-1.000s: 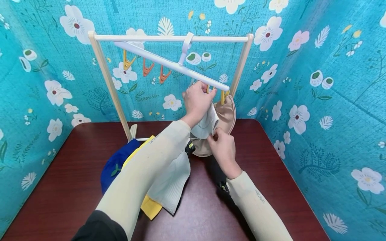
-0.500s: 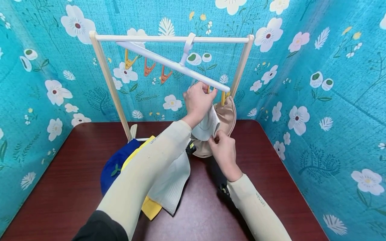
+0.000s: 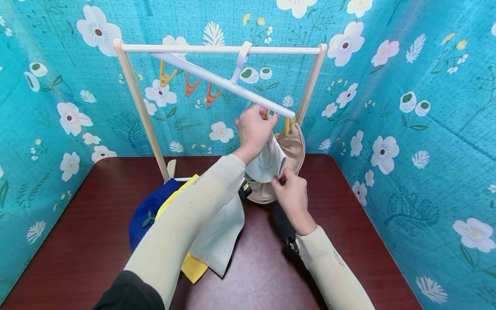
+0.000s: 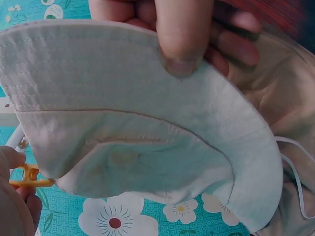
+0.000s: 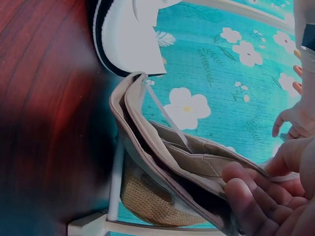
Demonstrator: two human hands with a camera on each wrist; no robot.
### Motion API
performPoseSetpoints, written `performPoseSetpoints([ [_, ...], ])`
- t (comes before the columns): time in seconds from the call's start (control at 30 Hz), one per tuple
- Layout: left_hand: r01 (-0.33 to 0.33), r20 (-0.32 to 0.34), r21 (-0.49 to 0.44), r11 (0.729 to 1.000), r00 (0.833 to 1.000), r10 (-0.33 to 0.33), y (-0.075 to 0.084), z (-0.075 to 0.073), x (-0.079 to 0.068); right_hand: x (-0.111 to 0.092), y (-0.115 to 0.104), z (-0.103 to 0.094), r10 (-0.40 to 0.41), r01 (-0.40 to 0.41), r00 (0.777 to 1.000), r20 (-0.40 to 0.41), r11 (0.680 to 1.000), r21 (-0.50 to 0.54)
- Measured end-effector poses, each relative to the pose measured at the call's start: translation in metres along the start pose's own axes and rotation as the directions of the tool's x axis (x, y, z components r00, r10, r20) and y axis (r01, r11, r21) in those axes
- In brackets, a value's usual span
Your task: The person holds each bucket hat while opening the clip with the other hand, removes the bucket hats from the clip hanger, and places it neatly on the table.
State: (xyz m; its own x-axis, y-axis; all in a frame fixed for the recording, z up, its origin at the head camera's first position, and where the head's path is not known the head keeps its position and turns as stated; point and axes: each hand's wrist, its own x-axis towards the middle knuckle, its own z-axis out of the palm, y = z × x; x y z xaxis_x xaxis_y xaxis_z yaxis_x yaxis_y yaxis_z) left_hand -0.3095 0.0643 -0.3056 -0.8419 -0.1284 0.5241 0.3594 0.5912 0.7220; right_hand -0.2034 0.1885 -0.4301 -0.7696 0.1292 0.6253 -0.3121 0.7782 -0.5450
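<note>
A pale sun hat [image 3: 265,167] hangs under the low right end of the white hanger [image 3: 201,75]. My left hand [image 3: 255,128] pinches a yellow clothespin [image 4: 30,176], whose tip meets the hat's crown edge in the left wrist view. With thumb and fingers, my right hand [image 3: 293,193] holds the hat's brim [image 4: 113,64] and spreads it sideways. Close behind hangs a tan hat [image 3: 293,146], clipped by another yellow clothespin [image 3: 287,126]; the right wrist view shows its folded brim [image 5: 162,152] beside my right fingers.
The hanger hooks on a wooden rack [image 3: 134,103] and tilts down to the right. Several clothespins, including an orange one [image 3: 211,95], hang at its left. A blue hat [image 3: 149,213], yellow cloth [image 3: 193,268] and white ribbed hat [image 3: 221,237] lie under my left arm on the table [image 3: 100,241].
My right hand has shifted slightly right and down, drawing the pale hat's brim outward. The left hand stays at the clothespin; the hanger has barely moved.
</note>
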Motion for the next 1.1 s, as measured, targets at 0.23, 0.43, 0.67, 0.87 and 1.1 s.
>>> performPoseSetpoints([
  [0.23,0.006,0.001,0.002,1.000,1.000,-0.006,-0.002,0.000,0.001,0.003,-0.005,-0.011,-0.019,0.019,0.998,0.052,1.000,0.002],
  [0.43,0.011,0.004,0.011,1.000,1.000,-0.011,-0.001,-0.001,0.000,0.006,-0.007,-0.021,0.001,0.000,0.997,0.080,1.000,-0.008],
  [0.67,0.020,0.008,0.008,1.000,1.000,-0.020,-0.003,-0.002,0.000,0.006,-0.012,-0.030,0.024,-0.023,0.994,0.106,1.000,-0.012],
  [0.87,0.022,0.014,0.001,1.000,1.000,-0.022,-0.004,-0.002,0.001,0.007,-0.020,-0.042,0.021,-0.022,0.991,0.130,1.000,0.007],
  [1.1,0.019,0.013,0.007,1.000,1.000,-0.019,-0.005,-0.004,0.002,0.013,-0.022,-0.055,0.034,-0.038,0.989,0.142,0.999,0.027],
])
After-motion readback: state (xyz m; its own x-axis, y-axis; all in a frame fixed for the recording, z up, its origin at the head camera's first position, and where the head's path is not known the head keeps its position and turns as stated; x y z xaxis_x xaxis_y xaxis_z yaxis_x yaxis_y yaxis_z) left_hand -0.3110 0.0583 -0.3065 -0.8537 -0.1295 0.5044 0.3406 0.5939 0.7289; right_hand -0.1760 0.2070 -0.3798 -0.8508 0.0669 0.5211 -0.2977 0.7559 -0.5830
